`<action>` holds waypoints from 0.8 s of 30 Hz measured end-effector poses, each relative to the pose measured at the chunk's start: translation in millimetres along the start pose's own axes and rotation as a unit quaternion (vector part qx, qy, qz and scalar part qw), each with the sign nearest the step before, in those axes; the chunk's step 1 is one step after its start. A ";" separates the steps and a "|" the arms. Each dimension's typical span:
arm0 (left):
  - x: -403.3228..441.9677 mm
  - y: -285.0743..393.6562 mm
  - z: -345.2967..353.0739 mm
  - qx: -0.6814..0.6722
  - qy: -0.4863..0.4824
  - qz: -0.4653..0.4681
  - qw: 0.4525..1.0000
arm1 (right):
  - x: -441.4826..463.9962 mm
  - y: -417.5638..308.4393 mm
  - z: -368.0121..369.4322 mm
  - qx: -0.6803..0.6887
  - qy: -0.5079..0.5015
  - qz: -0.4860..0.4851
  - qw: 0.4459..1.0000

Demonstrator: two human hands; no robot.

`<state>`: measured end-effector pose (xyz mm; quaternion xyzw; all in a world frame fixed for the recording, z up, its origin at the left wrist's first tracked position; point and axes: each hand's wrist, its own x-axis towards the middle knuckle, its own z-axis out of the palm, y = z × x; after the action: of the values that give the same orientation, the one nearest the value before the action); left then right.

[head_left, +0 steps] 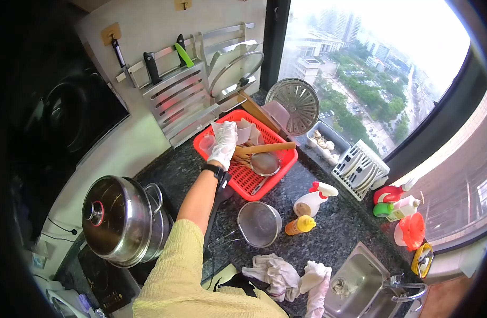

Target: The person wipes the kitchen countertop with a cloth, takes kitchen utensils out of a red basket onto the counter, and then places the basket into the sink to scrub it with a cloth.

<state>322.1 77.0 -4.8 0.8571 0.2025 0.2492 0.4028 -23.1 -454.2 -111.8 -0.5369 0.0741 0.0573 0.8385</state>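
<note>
My left hand (225,144), in a white glove with a black band at the wrist, reaches into a red plastic basket (247,186). Its fingers curl down among white pieces (245,131) and wooden utensils; what they grip is hidden. Beside it in the basket lie a wooden rolling pin (272,148), a round mesh strainer (265,164) and a clear cup (207,143). My right hand (315,278), also gloved in white, is low near the sink, its fingers closed at the edge of a crumpled whitish cloth (275,271).
A steel pot with handle (259,224), a spray bottle (312,201) and a yellow-capped bottle (300,225) stand before the basket. Left is a large lidded steamer pot (121,220); right, a sink (360,275). A dish rack (360,169) and window line the back.
</note>
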 end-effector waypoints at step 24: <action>-290.8 -66.6 -107.8 0.006 0.274 0.034 0.961 | 13.2 -13.0 3.3 0.163 0.032 0.160 0.973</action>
<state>17.9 20.8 -74.8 0.7649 0.2777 0.4867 0.3177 -7.6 -456.4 -101.2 -0.3756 0.1939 0.1607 0.8919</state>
